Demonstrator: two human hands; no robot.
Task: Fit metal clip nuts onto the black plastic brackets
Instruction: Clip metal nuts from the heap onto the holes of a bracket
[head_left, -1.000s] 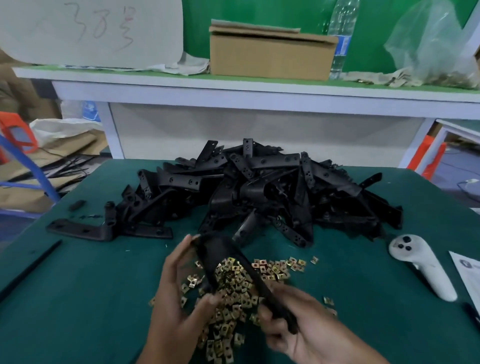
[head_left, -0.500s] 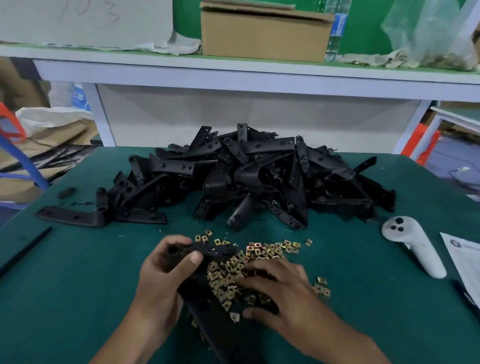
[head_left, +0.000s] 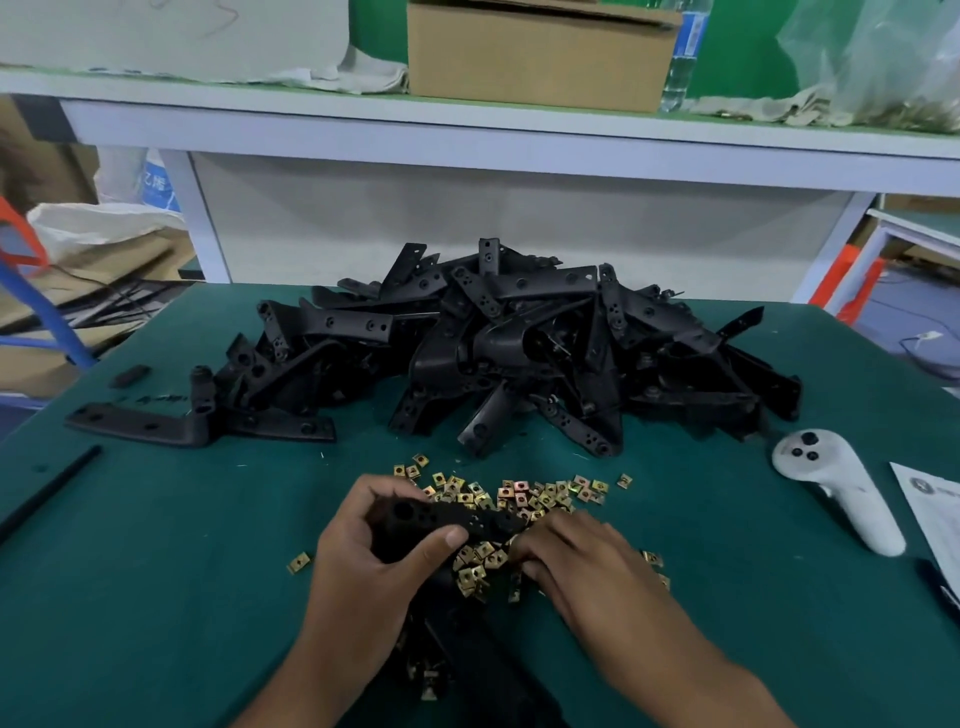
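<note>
Green matting covers the tabletop (head_left: 156, 571), with a white shelf unit behind its far edge. Toward that far edge lies the largest item, a heap of black plastic brackets (head_left: 519, 353) spanning most of the width; a white controller (head_left: 831, 493) rests near the right edge. Next in size, the bracket in hand (head_left: 457, 519) sits at the near middle: its upper arm runs roughly left to right, holed face toward the camera, free end pointing right into the scattered clip nuts (head_left: 530, 493), while a second arm drops toward the near edge. The left hand (head_left: 374, 561) grips the bracket at its bend, thumb curled over the front. The right hand (head_left: 582, 561) lies on the nuts with fingertips bent down; whether it pinches one cannot be told. Judged step: selecting a nut. Recommended practice: isolate a single nut, turn its open side toward the bracket's free end, hold the arm steady, then slide the nut on until its hole aligns with a bracket hole
</note>
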